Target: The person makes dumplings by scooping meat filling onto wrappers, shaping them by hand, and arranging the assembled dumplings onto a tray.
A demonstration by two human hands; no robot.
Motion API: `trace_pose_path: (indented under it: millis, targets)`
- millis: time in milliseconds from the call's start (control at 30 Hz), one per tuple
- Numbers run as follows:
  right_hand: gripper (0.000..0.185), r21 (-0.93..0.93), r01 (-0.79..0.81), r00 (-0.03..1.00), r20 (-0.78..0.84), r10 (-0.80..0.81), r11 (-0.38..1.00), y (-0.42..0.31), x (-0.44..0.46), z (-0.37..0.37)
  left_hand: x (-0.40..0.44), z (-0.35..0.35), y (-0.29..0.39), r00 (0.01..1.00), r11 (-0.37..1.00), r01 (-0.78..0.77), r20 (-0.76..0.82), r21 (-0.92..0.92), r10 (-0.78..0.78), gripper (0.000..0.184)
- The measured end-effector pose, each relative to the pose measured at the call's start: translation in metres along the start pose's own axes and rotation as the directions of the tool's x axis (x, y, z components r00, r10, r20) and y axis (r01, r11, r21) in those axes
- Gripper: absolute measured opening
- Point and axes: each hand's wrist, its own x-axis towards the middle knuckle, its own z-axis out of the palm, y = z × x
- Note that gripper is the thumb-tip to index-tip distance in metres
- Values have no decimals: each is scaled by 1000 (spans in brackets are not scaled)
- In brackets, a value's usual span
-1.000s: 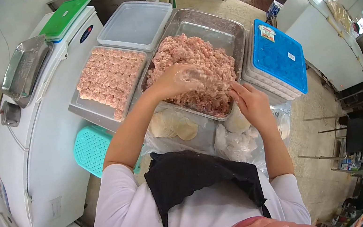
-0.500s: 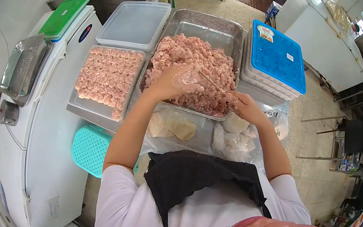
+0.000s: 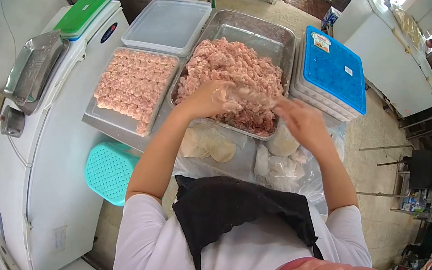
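A large metal tray (image 3: 287, 39) holds a heap of ground meat (image 3: 227, 60). Over the near part of the meat is my left hand (image 3: 216, 99), smeared with pale meat, its fingers curled; what lies in the palm is hidden. Close to its fingertips, at the tray's near right edge, my right hand (image 3: 303, 120) is blurred by motion. A smeared streak between the hands fits the thin stick (image 3: 256, 96) that my right fingers pinch. Pale round dough wrappers (image 3: 209, 143) lie on plastic in front of the tray, and a clear bag (image 3: 283, 169) sits to their right.
Left of the tray, a flat container (image 3: 92, 106) holds rows of shaped meat pieces. Behind it is a lidded clear container (image 3: 168, 26). Stacked boxes with a blue lid (image 3: 332, 68) stand at right. A turquoise stool (image 3: 111, 173) and a white freezer (image 3: 64, 176) are at left.
My right hand has risen slightly and shifted right, now blurred. My left hand has moved slightly right, its fingers more curled. The thin stick, distinct before, is now smeared. The view has shifted slightly.
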Motion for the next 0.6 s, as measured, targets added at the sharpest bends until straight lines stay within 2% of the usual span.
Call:
trace_pose_path:
  millis: [33,100,133,200,300,333,433,500,533,600]
  targets:
    - [27,5,41,999,17,-42,999,4,0,3,-1,2,2,995,997,-71,-74,19,73,42]
    - [27,17,121,991,48,-121,993,17,2,10,-2,-10,18,990,994,110,87,25,-111,46]
    - [26,39,81,995,59,-84,996,16,2,-2,-3,-18,28,967,979,198,157,40,-202,48]
    - [26,86,-11,996,84,4,996,11,-1,-34,-15,-21,38,995,995,95,37,36,-96,48]
    - [26,285,-74,997,4,75,956,3,-10,-47,-17,-19,37,988,988,-144,-57,-53,141,48]
    - [27,248,-26,1000,1,26,969,-4,-13,-45,-16,-19,37,970,967,-236,-80,-96,229,49]
    - [28,175,93,994,31,-100,980,-22,-14,-25,-24,-30,50,990,990,-121,58,-66,125,50]
    - [30,185,134,984,94,-153,973,-23,-11,-8,-26,-24,30,958,956,-286,-13,59,287,50]
    - [28,85,88,991,93,-96,992,-34,-10,-17,-28,-23,23,930,925,-358,-46,126,366,50]
    - [26,-115,-5,997,70,13,993,-60,-9,-39,-35,-25,13,977,978,-207,-45,19,208,54]
